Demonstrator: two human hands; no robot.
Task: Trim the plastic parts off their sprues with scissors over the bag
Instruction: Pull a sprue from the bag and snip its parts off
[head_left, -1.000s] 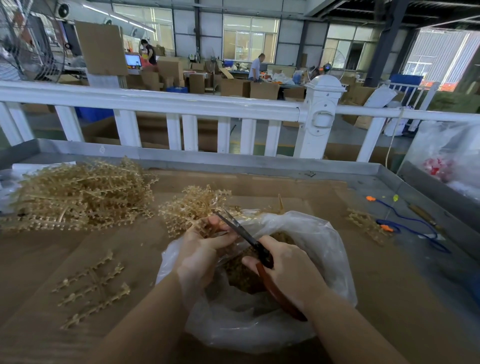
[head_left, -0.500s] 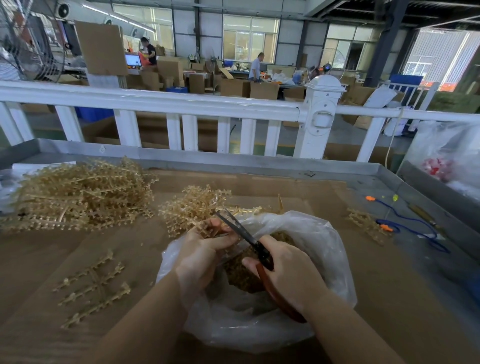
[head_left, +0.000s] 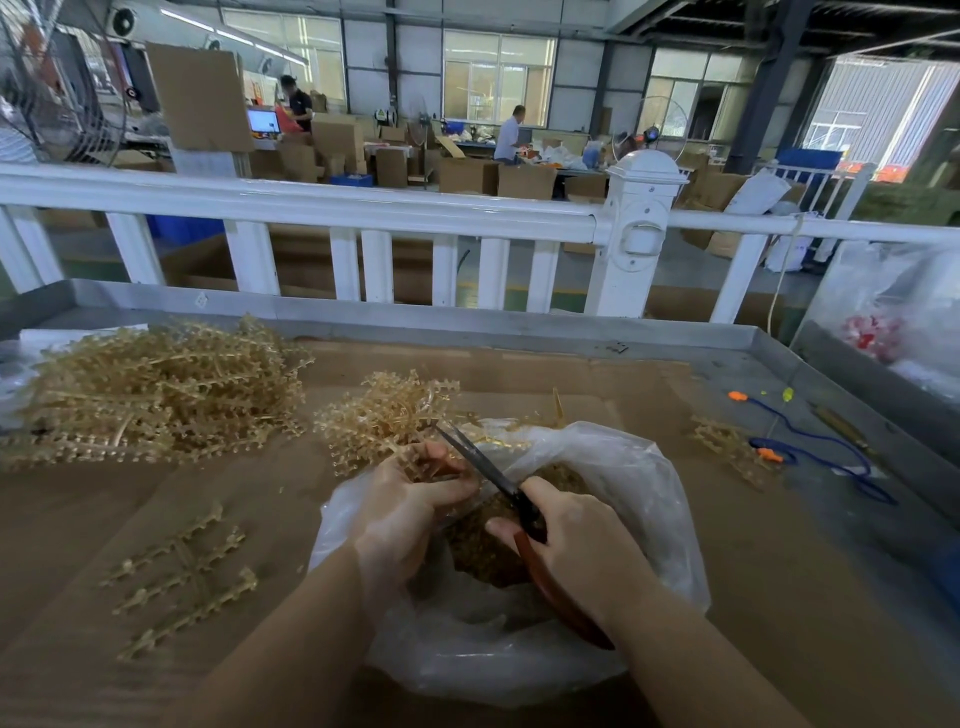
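Note:
A clear plastic bag lies open on the brown table, with a heap of tan trimmed parts inside. Over its mouth my left hand grips a tan sprue by its near end. My right hand holds the red-handled scissors, whose dark blades point up and left beside the sprue. Whether the blades touch the sprue is hidden by my fingers.
A big pile of untrimmed sprues lies at the left and a smaller pile just behind the bag. Bare sprues lie at the front left. A blue cord with orange ends lies right. A white railing runs behind the table.
Both hands stay over the bag. The scissors and the sprue have shifted only slightly between the frames.

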